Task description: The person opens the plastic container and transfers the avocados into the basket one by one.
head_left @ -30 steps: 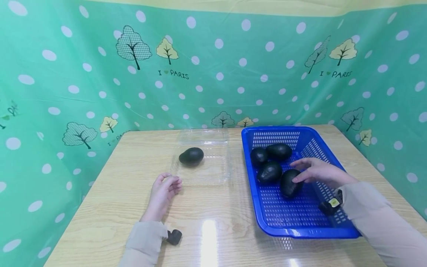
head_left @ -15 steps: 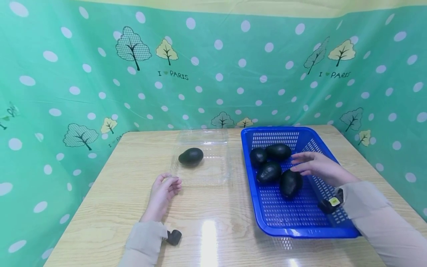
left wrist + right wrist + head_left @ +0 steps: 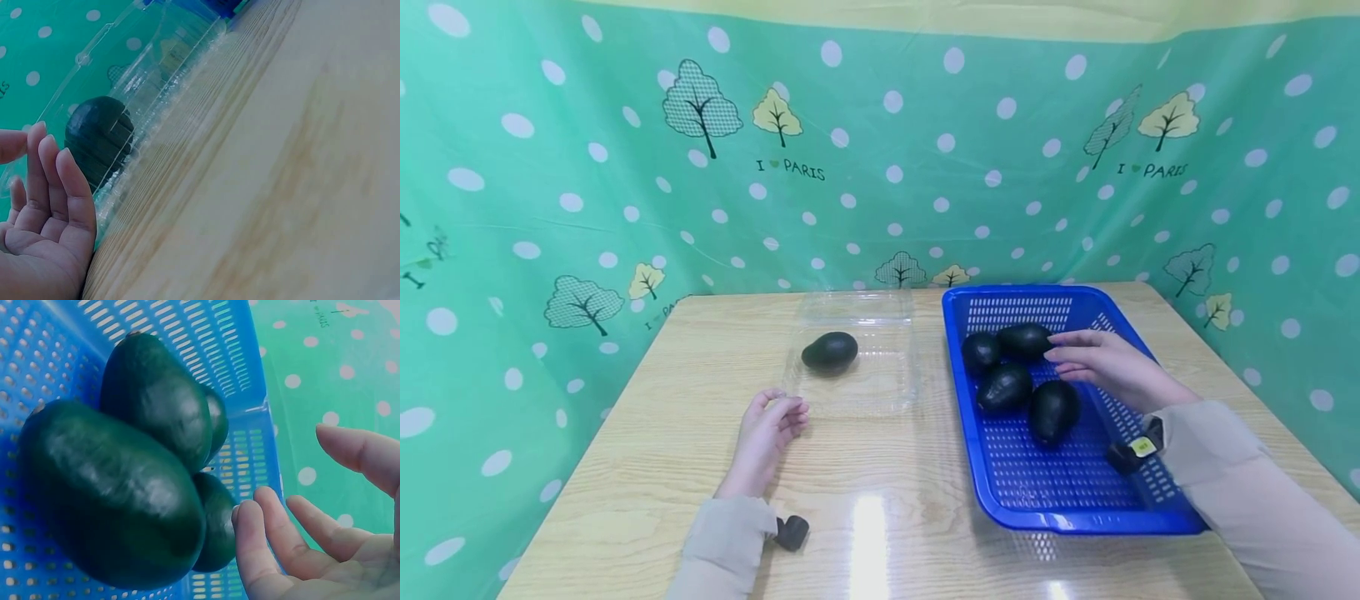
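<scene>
In the head view, one dark avocado (image 3: 830,352) lies in the left half of an open clear plastic clamshell container (image 3: 880,390). My left hand (image 3: 767,429) is at the container's near left corner, thumb and index finger pinching its rim. Over the right side of a blue basket (image 3: 988,492) hovers my right hand (image 3: 1101,362), fingers apart and holding nothing. Its fingertips are close to the rear avocado (image 3: 1024,340); in the right wrist view a gap shows between thumb and fingers. Other avocados are the left one (image 3: 981,352), the middle one (image 3: 1004,387) and the nearest one (image 3: 1054,412).
A wooden table (image 3: 647,467) bears both containers. Behind it hangs a green polka-dot cloth (image 3: 850,233). The clamshell's lid (image 3: 857,304) lies folded back toward the cloth.
My right hand has let go of the nearest avocado and moved slightly up and back toward the rear one. The left hand and the container have stayed still.
</scene>
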`<move>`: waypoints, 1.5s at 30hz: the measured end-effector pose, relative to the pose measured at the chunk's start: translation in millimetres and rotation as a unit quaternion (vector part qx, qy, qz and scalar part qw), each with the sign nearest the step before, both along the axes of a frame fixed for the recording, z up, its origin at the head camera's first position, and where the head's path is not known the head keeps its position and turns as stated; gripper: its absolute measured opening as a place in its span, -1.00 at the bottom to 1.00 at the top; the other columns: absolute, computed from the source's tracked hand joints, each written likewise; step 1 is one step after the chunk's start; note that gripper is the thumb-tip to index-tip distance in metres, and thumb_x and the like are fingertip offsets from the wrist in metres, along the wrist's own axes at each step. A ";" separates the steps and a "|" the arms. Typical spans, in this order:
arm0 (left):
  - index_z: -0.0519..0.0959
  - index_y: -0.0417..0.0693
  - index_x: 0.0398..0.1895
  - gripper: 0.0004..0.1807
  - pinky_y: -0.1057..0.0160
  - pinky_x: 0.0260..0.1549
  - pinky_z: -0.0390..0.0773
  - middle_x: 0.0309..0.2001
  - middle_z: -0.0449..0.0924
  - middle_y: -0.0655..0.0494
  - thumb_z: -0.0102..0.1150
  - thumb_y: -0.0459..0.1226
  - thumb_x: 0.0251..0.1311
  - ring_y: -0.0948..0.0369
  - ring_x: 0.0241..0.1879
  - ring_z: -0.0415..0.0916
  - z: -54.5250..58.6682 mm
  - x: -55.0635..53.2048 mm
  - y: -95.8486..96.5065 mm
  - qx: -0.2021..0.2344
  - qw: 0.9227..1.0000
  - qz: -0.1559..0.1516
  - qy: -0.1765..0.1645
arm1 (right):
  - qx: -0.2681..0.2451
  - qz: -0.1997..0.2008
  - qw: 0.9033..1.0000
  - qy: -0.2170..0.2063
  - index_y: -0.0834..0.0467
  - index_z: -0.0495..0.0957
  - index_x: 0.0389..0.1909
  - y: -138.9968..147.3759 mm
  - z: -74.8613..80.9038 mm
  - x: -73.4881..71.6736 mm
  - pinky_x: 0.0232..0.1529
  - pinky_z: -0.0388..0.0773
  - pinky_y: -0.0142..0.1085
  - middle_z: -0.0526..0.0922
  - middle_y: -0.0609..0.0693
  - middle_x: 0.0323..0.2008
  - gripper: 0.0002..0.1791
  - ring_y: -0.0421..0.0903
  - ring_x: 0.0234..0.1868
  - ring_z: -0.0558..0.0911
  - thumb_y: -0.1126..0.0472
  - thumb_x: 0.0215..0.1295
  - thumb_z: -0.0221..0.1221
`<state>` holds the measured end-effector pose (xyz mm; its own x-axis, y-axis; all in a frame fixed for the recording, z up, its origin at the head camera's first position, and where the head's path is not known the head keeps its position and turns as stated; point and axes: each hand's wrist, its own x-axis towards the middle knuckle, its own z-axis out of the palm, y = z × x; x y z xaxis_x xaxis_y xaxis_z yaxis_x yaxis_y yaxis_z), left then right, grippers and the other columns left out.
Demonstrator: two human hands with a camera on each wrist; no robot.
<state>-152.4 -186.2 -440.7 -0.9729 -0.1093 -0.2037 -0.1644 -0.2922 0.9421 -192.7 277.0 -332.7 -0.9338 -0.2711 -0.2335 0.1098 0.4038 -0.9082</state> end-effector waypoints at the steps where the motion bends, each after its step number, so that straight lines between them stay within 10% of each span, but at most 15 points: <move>1: 0.20 -0.02 -0.04 -0.72 0.37 -0.16 0.65 -0.36 0.62 0.21 0.05 -0.38 0.34 0.29 -0.29 0.61 -0.2 -0.2 0.1 0.000 1.000 0.000 0.000 | -0.005 -0.001 1.000 0.001 0.45 0.02 0.44 -1.1 0.7 -0.3 0.04 0.61 -0.42 0.22 0.37 0.38 -0.22 -0.31 -0.07 0.62 0.04 0.47 0.10; 17: 0.19 -0.02 -0.03 -0.73 0.40 -0.17 0.65 -0.36 0.62 0.22 0.03 -0.39 0.35 0.33 -0.32 0.60 -1.0 0.1 0.8 -0.001 1.000 -0.005 0.005 | -0.057 0.019 0.998 0.009 0.44 0.03 0.44 -26.6 18.9 -7.4 0.09 0.58 -0.45 0.13 0.40 0.43 -0.31 -0.33 -0.04 0.64 0.08 0.54 -0.02; 27: 0.20 -0.01 -0.05 -0.73 0.40 -0.18 0.65 -0.35 0.62 0.21 0.05 -0.38 0.34 0.32 -0.31 0.60 -0.8 -0.3 0.1 -0.002 1.000 -0.006 0.005 | -0.074 0.011 0.997 0.021 0.43 0.09 0.42 -44.3 31.8 -11.6 0.06 0.59 -0.46 0.49 0.01 0.12 -0.34 -0.30 -0.07 0.65 0.07 0.53 0.00; 45: 0.20 0.02 -0.07 -0.74 0.40 -0.18 0.64 -0.37 0.62 0.23 0.03 -0.39 0.34 0.33 -0.32 0.60 -0.9 -0.9 0.0 0.003 1.000 -0.003 0.003 | -0.078 0.023 0.997 0.009 0.35 0.17 0.42 -75.2 45.4 -18.4 0.14 0.58 -0.39 0.30 0.32 0.38 -0.37 -0.24 0.01 0.64 0.07 0.50 0.05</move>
